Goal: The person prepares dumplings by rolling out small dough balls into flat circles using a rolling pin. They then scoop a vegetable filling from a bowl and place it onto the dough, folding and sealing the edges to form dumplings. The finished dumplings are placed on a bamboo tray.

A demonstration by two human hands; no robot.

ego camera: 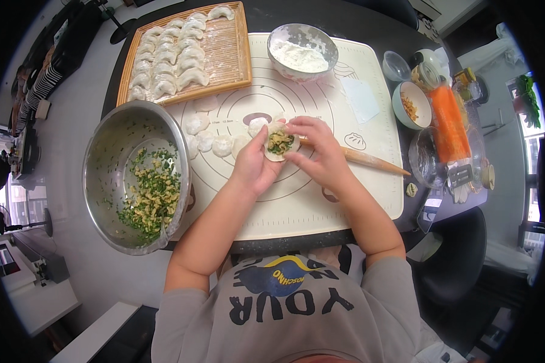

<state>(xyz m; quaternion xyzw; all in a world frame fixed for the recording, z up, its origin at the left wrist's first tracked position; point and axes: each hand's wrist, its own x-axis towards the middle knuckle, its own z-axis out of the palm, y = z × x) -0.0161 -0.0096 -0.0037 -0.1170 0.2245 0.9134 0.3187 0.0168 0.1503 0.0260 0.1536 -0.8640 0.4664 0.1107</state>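
My left hand [255, 167] cradles a round dumpling wrapper [274, 155] over the pastry mat. On the wrapper lies a mound of green and yellow filling [280, 141]; its edges are unsealed. My right hand [321, 152] comes from the other side, thumb and fingertips at the wrapper's right edge. Under that hand a tapered wooden rolling pin [374, 162] lies on the mat, partly hidden. Several floured wrappers [222, 146] are spread left of my hands. A large steel bowl [106, 131] at the left contains chopped filling [152, 193], with a utensil handle at its near rim.
A bamboo tray [227, 59] at the back left bears rows of folded dumplings [165, 68]. Behind my hands stands a bowl of flour [299, 56]. A pale sheet [359, 99] lies on the cream mat [381, 199]. Bowls, an orange cloth [449, 122] and a phone-like device [430, 206] crowd the right.
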